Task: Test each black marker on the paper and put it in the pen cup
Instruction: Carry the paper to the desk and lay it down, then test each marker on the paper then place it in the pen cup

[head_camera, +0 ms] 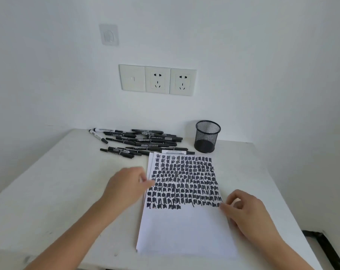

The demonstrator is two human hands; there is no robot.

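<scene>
A stack of white paper lies in the middle of the table, the upper half of its top sheet filled with rows of black test scribbles. My left hand is at the stack's left edge, thumb and curled fingers pinching it. My right hand pinches the right edge in the same way. Several capped black markers lie in a loose pile at the back of the table, beyond the paper. The black mesh pen cup stands upright at the back right, with no marker inside.
The white table stands against a white wall with a switch and two sockets. Two markers with white barrels lie among the black ones, near the paper's top edge. A black bar shows below the table's right edge.
</scene>
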